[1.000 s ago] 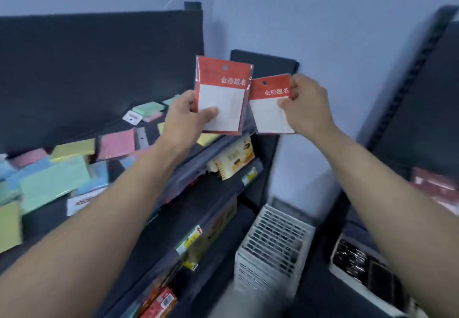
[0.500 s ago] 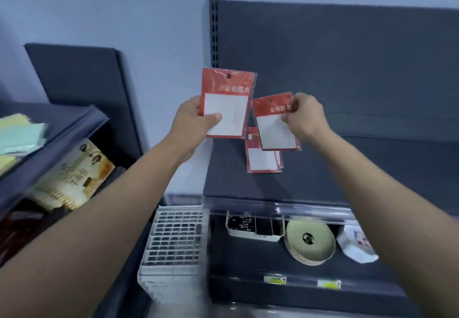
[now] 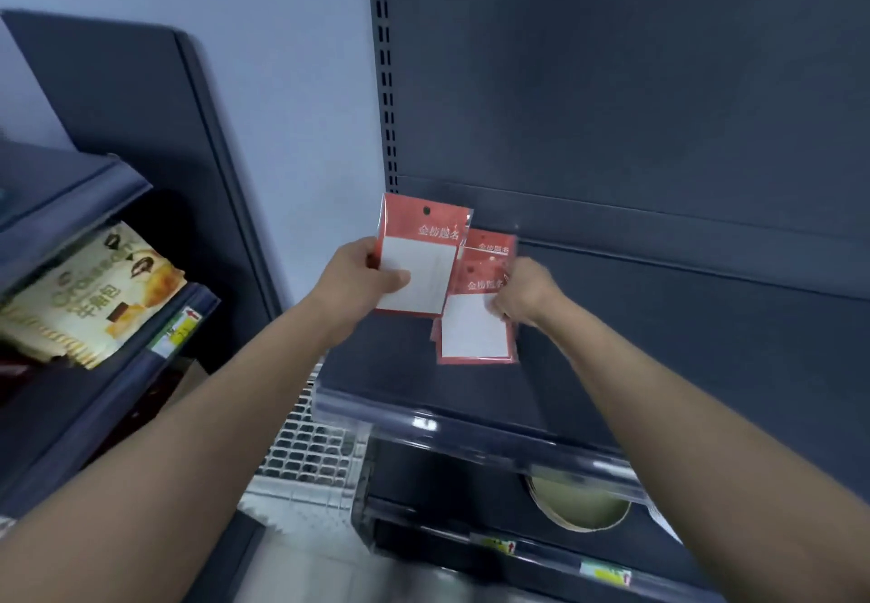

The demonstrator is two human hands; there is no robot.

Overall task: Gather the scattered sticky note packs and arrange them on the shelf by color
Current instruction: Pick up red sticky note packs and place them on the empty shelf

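Now your left hand point(image 3: 362, 272) grips the big pack point(image 3: 423, 254) by its left edge, thumb across the white window, and holds it upright just above the shelf point(image 3: 659, 343). Your right hand point(image 3: 527, 291) pinches the small pack point(image 3: 475, 324) at its right edge. That pack lies on a pile point(image 3: 489, 244) of like red packs at the shelf's left end.

The lower shelf point(image 3: 447, 541) holds a roll point(image 3: 579, 503). A white basket point(image 3: 306, 451) stands between the two racks; what is in it you cannot tell. The left rack point(image 3: 94, 414) carries a snack bag point(image 3: 84, 291).

Compared with half a second earlier, the small pack is down on the pile instead of in the air above it, and both hands sit lower, nearer the shelf.
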